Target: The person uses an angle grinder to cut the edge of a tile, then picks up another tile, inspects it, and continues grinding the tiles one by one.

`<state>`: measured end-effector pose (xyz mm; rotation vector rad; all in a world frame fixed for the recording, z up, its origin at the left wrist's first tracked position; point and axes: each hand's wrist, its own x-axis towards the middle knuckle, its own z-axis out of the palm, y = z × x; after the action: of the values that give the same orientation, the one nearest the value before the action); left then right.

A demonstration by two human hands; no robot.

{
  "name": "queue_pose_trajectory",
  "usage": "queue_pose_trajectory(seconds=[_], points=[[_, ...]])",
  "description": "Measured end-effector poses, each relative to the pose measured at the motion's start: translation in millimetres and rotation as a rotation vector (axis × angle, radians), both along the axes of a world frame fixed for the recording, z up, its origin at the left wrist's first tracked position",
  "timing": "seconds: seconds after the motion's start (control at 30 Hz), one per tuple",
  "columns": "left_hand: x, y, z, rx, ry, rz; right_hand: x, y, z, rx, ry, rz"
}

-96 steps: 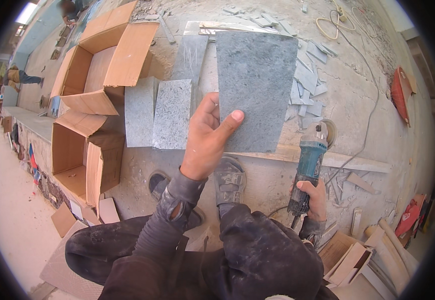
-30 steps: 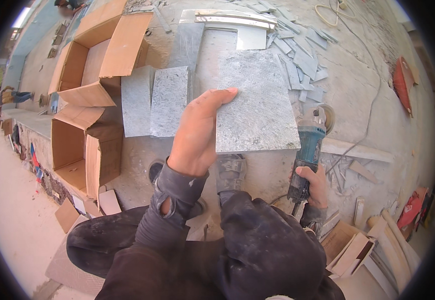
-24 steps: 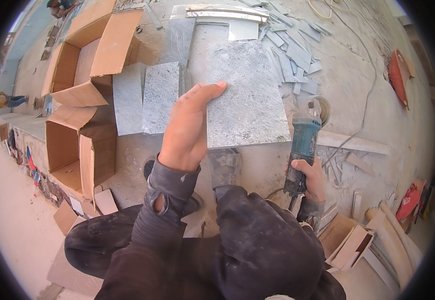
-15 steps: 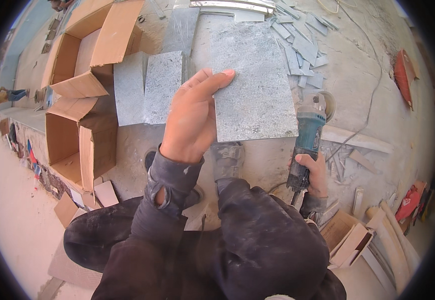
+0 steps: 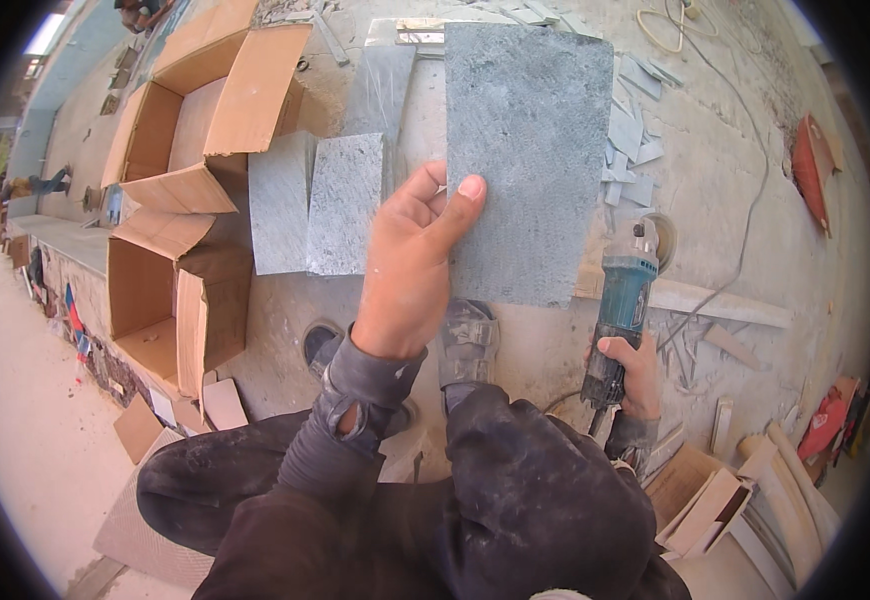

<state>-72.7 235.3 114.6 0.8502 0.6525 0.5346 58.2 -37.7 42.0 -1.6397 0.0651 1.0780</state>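
My left hand (image 5: pixel 413 262) grips a grey stone tile (image 5: pixel 530 165) by its left edge, thumb on the face toward me and the other fingers behind it. The tile is held up in front of me, its speckled face showing. In my right hand (image 5: pixel 637 375) is a teal and black angle grinder (image 5: pixel 625 292), its head pointing away from me. The grinder's round disc (image 5: pixel 663 243) sits at the far end, right of the tile and apart from it. Two stacks of similar tiles, a left stack (image 5: pixel 280 205) and a right stack (image 5: pixel 347 205), stand left of my hand.
Open cardboard boxes (image 5: pixel 187 125) line the left side. Cut stone offcuts (image 5: pixel 630 130) litter the ground beyond the tile. A grey cable (image 5: pixel 755 190) crosses the floor at right. Near my right knee lies a small carton (image 5: pixel 690 485). Another person (image 5: pixel 140 14) shows at the far upper left.
My left hand has raised the tile away from me and turned it, so its face looks darker. The view has shifted slightly. The grinder stays in my right hand.
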Motion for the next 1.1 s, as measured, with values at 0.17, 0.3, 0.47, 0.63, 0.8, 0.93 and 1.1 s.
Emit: queue_pose_trajectory(seconds=[0.17, 0.3, 0.47, 0.63, 0.8, 0.93, 1.1], points=[[2.2, 0.2, 1.5, -0.001, -0.031, 0.014, 0.0, 0.4, -2.0, 0.008, -0.009, 0.000], [1.4, 1.4, 3.9, -0.061, -0.003, -0.008, 0.0, -0.9, -2.4, -0.003, 0.008, -0.006], [9.1, 4.4, -2.9, -0.289, -0.324, -0.150, 0.6, 0.3, -0.4, -0.011, 0.028, 0.011], [17.3, 21.0, -59.5, -0.678, -1.072, -0.779, -2.4, 0.6, -1.7, -0.007, -0.007, 0.006], [17.5, 16.6, -61.3, -0.766, -1.139, -0.763, 0.5, 3.2, 4.5, -0.014, -0.003, 0.045], [22.8, 9.3, -73.0, -0.713, -1.172, -0.751, -0.2, 5.0, 5.3, -0.012, -0.005, 0.042], [14.3, 7.8, -64.2, -0.816, -1.012, -0.674, 0.0, 1.5, 3.3, -0.010, -0.012, 0.033]])
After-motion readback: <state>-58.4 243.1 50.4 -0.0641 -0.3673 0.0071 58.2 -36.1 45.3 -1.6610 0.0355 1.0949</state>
